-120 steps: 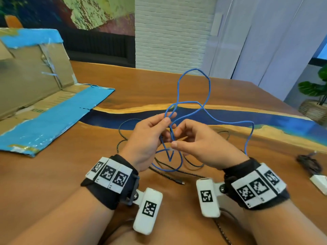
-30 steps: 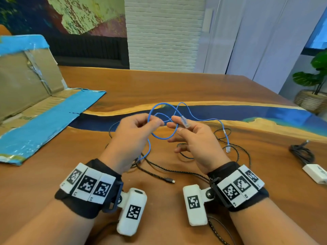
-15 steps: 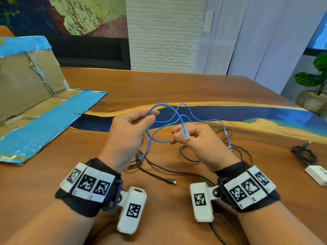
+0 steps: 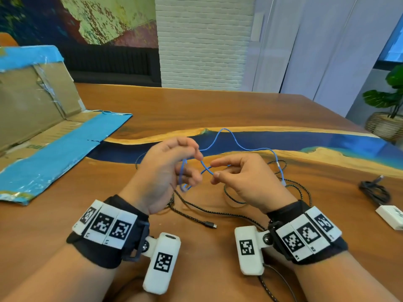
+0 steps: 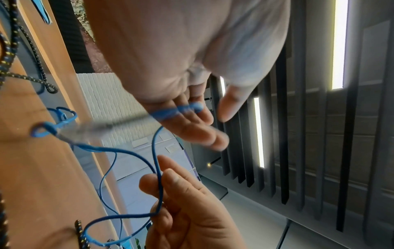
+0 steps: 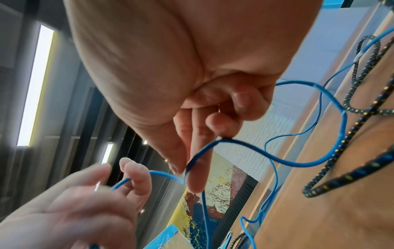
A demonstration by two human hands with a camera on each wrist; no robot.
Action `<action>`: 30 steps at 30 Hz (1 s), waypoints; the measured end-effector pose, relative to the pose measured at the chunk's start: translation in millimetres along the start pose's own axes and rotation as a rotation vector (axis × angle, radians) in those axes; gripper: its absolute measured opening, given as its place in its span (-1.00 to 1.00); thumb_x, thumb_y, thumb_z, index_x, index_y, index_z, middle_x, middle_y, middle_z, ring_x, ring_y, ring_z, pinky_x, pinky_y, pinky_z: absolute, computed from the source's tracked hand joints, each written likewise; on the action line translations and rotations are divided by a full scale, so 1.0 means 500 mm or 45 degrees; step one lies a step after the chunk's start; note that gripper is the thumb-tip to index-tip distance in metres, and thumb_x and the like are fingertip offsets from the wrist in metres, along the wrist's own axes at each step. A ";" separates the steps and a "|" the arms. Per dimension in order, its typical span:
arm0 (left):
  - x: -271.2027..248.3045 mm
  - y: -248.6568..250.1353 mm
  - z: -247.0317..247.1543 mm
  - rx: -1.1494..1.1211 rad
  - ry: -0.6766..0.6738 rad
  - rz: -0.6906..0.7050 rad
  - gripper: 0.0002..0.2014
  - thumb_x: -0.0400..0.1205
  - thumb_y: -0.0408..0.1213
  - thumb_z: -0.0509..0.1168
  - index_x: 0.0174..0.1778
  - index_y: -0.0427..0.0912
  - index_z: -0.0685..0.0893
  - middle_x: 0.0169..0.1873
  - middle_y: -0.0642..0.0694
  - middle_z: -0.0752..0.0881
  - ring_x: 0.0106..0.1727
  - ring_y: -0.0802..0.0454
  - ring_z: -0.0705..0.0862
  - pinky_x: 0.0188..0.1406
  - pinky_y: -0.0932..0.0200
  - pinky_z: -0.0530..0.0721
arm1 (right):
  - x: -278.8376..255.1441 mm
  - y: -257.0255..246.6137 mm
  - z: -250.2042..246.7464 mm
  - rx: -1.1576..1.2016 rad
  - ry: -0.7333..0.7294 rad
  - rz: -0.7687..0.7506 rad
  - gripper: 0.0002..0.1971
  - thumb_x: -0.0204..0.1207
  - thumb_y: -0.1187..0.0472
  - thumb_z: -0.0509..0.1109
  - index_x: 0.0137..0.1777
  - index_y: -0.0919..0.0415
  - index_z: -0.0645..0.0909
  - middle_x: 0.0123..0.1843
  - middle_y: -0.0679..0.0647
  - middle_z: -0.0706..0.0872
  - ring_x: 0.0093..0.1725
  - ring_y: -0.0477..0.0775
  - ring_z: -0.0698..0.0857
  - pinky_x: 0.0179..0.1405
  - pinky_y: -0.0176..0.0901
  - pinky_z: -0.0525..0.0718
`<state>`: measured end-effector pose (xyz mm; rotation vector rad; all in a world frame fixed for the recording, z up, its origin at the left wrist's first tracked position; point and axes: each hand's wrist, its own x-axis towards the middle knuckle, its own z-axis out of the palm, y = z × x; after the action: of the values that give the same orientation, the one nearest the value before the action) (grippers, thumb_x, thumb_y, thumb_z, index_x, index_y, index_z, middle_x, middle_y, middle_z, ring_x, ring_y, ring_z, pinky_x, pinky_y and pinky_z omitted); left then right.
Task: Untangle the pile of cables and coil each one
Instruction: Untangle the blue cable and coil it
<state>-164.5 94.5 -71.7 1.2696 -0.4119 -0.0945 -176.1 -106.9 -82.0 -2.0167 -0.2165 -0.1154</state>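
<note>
A thin blue cable (image 4: 224, 129) is stretched between both hands above the wooden table (image 4: 218, 105). My left hand (image 4: 197, 166) grips it with curled fingers, and a small loop of it hangs round those fingers (image 5: 192, 118). My right hand (image 4: 214, 170) pinches the strand between thumb and forefinger, close to the left hand (image 6: 136, 176). From there the blue cable (image 6: 255, 154) arcs away and drops to the table at the right. A black braided cable (image 4: 189, 212) lies loose on the table under the hands, its plug (image 4: 212, 225) pointing right.
A flattened cardboard box (image 4: 43, 138) with blue tape covers the table's left side. At the right edge lie a bundled black cable (image 4: 375, 190) and a white adapter (image 4: 390, 216). A potted plant (image 4: 388, 114) stands beyond the table.
The tall blue loop has come down low between the hands. The clear plug that lay on my right fingers is gone from there; the right hand now pinches the strand near the left.
</note>
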 end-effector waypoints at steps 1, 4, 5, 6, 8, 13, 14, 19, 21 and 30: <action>0.000 0.001 0.005 0.075 0.013 -0.034 -0.91 0.68 -0.43 0.26 0.05 -0.25 0.64 -0.20 -0.22 0.67 -0.63 -0.03 0.47 -0.62 0.25 0.44 | -0.001 -0.002 -0.002 0.007 0.037 -0.002 -0.81 0.60 0.21 0.53 0.18 0.03 0.80 -0.26 -0.02 0.88 -0.05 0.31 0.82 0.14 0.29 0.73; 0.001 -0.004 0.004 0.242 -0.018 -0.122 -0.69 0.71 -0.54 0.18 0.27 -0.16 0.65 -0.28 -0.18 0.63 -0.65 0.05 0.17 -0.60 0.26 0.13 | 0.004 0.002 -0.012 -0.038 0.182 -0.079 -0.93 0.56 0.11 0.59 -0.01 -0.07 0.86 -0.31 0.14 0.82 -0.22 0.12 0.78 -0.01 0.14 0.77; 0.001 -0.004 0.003 0.297 -0.028 -0.160 -0.63 0.71 -0.52 0.19 0.33 -0.06 0.64 -0.31 -0.18 0.63 -0.63 0.04 0.16 -0.57 0.20 0.08 | 0.006 0.004 -0.018 -0.057 0.241 -0.107 -0.95 0.56 0.10 0.58 -0.07 -0.07 0.87 -0.31 0.08 0.83 -0.23 0.03 0.79 -0.08 0.06 0.76; 0.003 -0.007 -0.002 0.362 -0.032 -0.201 -0.63 0.71 -0.47 0.22 0.35 0.02 0.64 -0.36 -0.18 0.62 -0.61 0.02 0.19 -0.57 0.16 0.07 | 0.008 0.007 -0.025 -0.069 0.315 -0.137 -0.92 0.58 0.10 0.56 -0.12 -0.05 0.88 -0.30 0.00 0.85 -0.23 -0.06 0.80 -0.11 -0.02 0.77; 0.007 -0.009 -0.009 0.509 0.016 -0.270 -0.77 0.73 -0.33 0.28 0.24 -0.01 0.71 -0.51 -0.09 0.51 -0.57 0.02 0.26 -0.55 0.14 0.15 | 0.012 0.010 -0.040 -0.037 0.458 -0.177 -0.87 0.61 0.13 0.53 -0.16 -0.01 0.86 -0.37 -0.11 0.83 -0.33 -0.14 0.76 -0.21 -0.14 0.76; 0.006 0.004 -0.020 0.475 0.118 -0.237 -0.57 0.75 -0.09 0.27 -0.45 -0.14 0.51 -0.55 -0.06 0.18 -0.52 -0.04 0.18 -0.38 0.06 0.35 | 0.014 0.014 -0.051 0.045 0.454 -0.148 -0.81 0.68 0.20 0.45 -0.15 0.17 0.82 -0.56 0.06 0.67 -0.53 -0.09 0.59 -0.38 -0.30 0.62; 0.006 0.010 -0.021 0.322 0.127 -0.216 -0.56 0.76 -0.10 0.22 -0.46 -0.11 0.44 -0.55 -0.06 0.15 -0.53 -0.04 0.16 -0.39 0.06 0.39 | 0.015 0.016 -0.049 0.080 0.428 -0.129 -0.81 0.68 0.21 0.45 -0.13 0.19 0.82 -0.55 0.08 0.65 -0.54 -0.04 0.57 -0.41 -0.20 0.65; 0.010 0.033 -0.030 -0.541 0.111 -0.097 -0.60 0.81 -0.13 0.04 -0.25 -0.15 0.65 -0.55 0.07 0.13 -0.58 0.12 0.06 -0.54 0.22 0.23 | 0.006 0.011 -0.040 -0.052 0.165 -0.051 -0.82 0.68 0.15 0.45 -0.11 0.06 0.87 -0.44 0.14 0.71 -0.51 -0.17 0.59 -0.44 -0.35 0.57; 0.009 0.034 -0.022 -0.652 0.118 -0.034 -0.61 0.83 -0.17 0.02 0.02 -0.21 0.74 -0.52 0.08 0.21 -0.56 0.14 0.13 -0.51 0.25 0.31 | -0.003 0.000 -0.025 -0.147 -0.092 -0.043 -0.82 0.71 0.18 0.42 -0.02 0.02 0.87 -0.37 0.12 0.80 -0.24 -0.06 0.78 -0.09 -0.24 0.71; 0.006 0.002 0.013 -0.130 0.144 0.042 -0.70 0.87 -0.32 0.02 0.25 -0.25 0.66 -0.04 -0.13 0.84 0.17 -0.06 0.81 0.03 0.21 0.68 | -0.041 -0.039 0.032 -0.001 -0.626 -0.223 -0.72 0.71 0.16 0.43 -0.17 0.28 0.82 -0.51 0.07 0.67 -0.49 -0.12 0.51 -0.38 -0.18 0.57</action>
<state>-163.8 88.2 -68.5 1.1611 -0.3260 -0.0153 -200.4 -86.1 -75.5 -1.9961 -0.7032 0.2745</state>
